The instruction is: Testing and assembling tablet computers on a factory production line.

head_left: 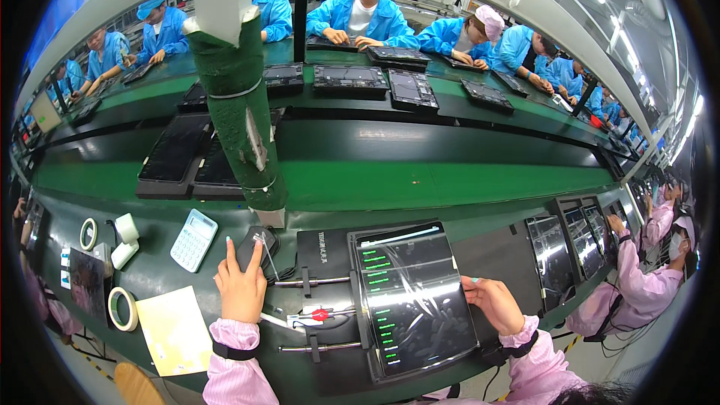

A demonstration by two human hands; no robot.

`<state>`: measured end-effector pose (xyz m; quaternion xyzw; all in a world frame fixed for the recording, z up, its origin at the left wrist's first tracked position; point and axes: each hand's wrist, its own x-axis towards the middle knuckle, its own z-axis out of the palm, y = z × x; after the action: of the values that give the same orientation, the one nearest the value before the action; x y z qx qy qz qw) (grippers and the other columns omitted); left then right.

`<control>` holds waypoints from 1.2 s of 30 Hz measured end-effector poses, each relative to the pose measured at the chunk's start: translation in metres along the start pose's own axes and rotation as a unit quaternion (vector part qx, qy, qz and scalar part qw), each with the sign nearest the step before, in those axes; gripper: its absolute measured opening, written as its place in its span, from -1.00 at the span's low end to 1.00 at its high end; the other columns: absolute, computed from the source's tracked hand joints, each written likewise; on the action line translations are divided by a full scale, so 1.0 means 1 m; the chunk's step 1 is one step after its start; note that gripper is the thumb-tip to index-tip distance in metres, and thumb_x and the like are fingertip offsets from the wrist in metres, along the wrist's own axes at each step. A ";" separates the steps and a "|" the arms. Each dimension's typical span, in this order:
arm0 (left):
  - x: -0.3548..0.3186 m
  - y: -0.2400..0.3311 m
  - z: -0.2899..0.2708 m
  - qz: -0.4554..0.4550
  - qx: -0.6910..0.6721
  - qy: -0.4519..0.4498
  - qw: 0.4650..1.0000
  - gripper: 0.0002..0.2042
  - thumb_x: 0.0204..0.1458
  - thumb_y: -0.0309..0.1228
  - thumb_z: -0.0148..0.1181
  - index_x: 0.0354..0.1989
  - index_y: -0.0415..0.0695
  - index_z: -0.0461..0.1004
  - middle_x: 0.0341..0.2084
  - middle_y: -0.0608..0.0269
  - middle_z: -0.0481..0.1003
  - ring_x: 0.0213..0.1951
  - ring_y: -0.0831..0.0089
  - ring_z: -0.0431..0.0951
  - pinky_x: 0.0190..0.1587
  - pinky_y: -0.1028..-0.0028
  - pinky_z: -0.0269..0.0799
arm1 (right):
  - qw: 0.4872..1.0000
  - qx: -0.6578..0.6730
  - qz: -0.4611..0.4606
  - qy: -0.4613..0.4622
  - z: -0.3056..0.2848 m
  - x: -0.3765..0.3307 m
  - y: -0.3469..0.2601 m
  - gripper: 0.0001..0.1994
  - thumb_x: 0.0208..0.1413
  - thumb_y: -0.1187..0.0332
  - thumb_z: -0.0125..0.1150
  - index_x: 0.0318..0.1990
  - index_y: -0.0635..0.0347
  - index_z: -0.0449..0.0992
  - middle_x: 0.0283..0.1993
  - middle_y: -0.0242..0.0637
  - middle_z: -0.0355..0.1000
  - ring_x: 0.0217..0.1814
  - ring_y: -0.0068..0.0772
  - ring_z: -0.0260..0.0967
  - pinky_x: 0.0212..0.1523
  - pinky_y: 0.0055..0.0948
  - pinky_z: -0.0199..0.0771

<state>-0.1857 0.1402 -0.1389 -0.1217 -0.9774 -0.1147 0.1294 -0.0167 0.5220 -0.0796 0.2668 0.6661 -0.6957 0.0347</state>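
My left hand is palm down with its index and middle fingers stretched out and apart. Their tips reach a small black rounded object, perhaps a computer mouse, partly covered by the fingers. A black tablet panel with green text lines on its lit screen rests in a black test fixture with metal rods and a red part. Beside the panel's right edge is my right hand, fingers loosely bent and fingertips at the edge; nothing is gripped. Black bands circle both wrists.
On the left lie a calculator, a pale yellow sheet, a tape roll and a white dispenser-like object. Dark panels stand at right. A green-wrapped post rises ahead; co-workers work across the line.
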 end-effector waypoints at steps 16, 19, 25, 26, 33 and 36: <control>-0.001 -0.006 0.009 -0.052 -0.069 0.026 0.996 -0.58 0.16 -0.24 -0.17 0.24 0.17 0.19 0.29 -0.04 -0.10 0.12 -0.03 0.14 0.13 0.13 0.03 | 0.970 -0.045 -0.232 0.062 -0.007 -0.026 0.011 -0.51 0.32 0.18 -0.35 0.21 0.43 0.13 0.27 -0.08 0.12 0.35 -0.29 -0.02 0.32 -0.43 -0.13; -0.007 -0.021 0.013 -0.063 -0.066 0.031 0.995 -0.58 0.21 -0.13 -0.33 0.22 0.17 0.22 0.29 -0.02 -0.09 0.17 -0.04 0.11 0.17 0.13 -0.02 | 0.965 -0.117 -0.223 0.074 -0.059 -0.025 0.004 -0.45 0.31 0.09 -0.44 0.21 0.42 0.14 0.25 -0.09 0.15 0.32 -0.32 0.03 0.30 -0.43 -0.06; -0.001 -0.022 0.018 -0.052 -0.071 0.044 0.995 -0.54 0.22 -0.07 -0.42 0.20 0.12 0.25 0.29 0.02 -0.07 0.13 -0.02 0.16 0.17 0.15 -0.01 | 0.987 -0.081 -0.118 0.071 -0.169 -0.020 0.022 -0.38 0.28 -0.04 -0.44 0.24 0.34 0.12 0.32 -0.16 0.04 0.40 -0.37 -0.14 0.35 -0.38 -0.24; -0.001 -0.024 0.021 -0.051 -0.070 0.049 0.995 -0.54 0.21 -0.07 -0.42 0.20 0.12 0.25 0.29 0.04 -0.07 0.11 -0.01 0.17 0.16 0.15 0.00 | 0.991 -0.068 -0.071 0.094 -0.169 -0.021 0.022 -0.38 0.27 -0.05 -0.44 0.24 0.32 0.12 0.34 -0.16 0.01 0.41 -0.40 -0.18 0.35 -0.38 -0.28; -0.004 -0.046 0.031 -0.064 -0.089 0.066 0.992 -0.53 0.21 -0.09 -0.42 0.19 0.06 0.27 0.29 0.07 -0.05 0.09 0.04 0.19 0.17 0.19 0.01 | 0.862 -0.235 -0.227 0.387 -0.229 -0.022 0.013 -0.52 0.28 0.11 -0.28 -0.23 0.38 0.47 -0.32 -0.13 0.49 -0.33 -0.35 0.45 -0.30 -0.42 0.44; -0.003 -0.040 0.032 -0.054 -0.087 0.067 0.993 -0.53 0.21 -0.09 -0.43 0.19 0.05 0.27 0.29 0.07 -0.05 0.10 0.04 0.18 0.17 0.19 0.01 | 0.725 -0.495 -0.092 0.470 -0.287 -0.029 0.035 -0.54 0.27 0.09 -0.30 -0.27 0.33 0.42 -0.33 0.12 0.43 -0.28 0.07 0.42 -0.28 -0.13 0.38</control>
<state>-0.2010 0.1103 -0.1770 -0.0718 -0.9579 -0.2138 0.1775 0.1158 0.7800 -0.0908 0.4418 0.8682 -0.0531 -0.2196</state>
